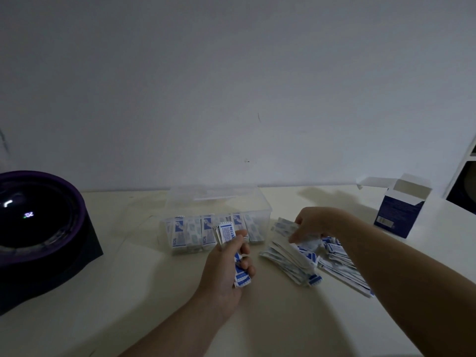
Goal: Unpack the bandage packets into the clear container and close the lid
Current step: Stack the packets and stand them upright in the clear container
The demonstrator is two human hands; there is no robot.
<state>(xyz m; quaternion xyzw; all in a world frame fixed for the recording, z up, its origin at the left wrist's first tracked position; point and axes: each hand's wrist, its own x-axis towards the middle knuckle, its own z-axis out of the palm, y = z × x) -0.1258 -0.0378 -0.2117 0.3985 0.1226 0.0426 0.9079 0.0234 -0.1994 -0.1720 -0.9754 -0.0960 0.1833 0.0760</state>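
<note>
A clear container (262, 202) stands at the middle of the table by the wall, its lid off, with several blue-and-white bandage packets (192, 234) lined up along its near wall. My left hand (224, 269) grips a small stack of packets (228, 234) just in front of the container. To the right lies a loose pile of packets (332, 264) on the table. My right hand (315, 224) reaches over that pile and pinches a few packets (283, 225) lifted from it.
An open, dark blue cardboard box (398, 215) stands at the right rear with its flap up. A large dark round device with a purple rim (38, 217) fills the left side. A white shelf edge (463, 171) shows at the far right.
</note>
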